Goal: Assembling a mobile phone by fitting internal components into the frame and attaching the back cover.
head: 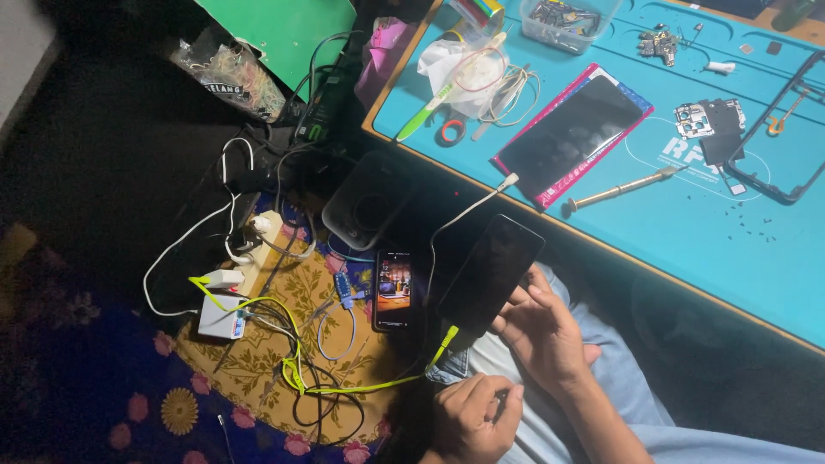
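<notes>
The right hand (541, 331) is gripping a dark, glossy rectangular phone (491, 273) by its lower edge, fingers spread behind it. The left hand (471, 418) is curling loosely closed just below, seemingly empty.

Left hand (473, 417): bare, no ring or watch seen. Right hand (541, 331): bare, forearm unsleeved toward 5 o'clock. Light blue trousers (627, 378) worn; white shirt hem (507, 357) noted.

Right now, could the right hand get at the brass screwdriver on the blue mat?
Probably yes. The right hand holds a dark phone below the table edge, and bare mat lies before the screwdriver; it would need to free itself first.
</notes>
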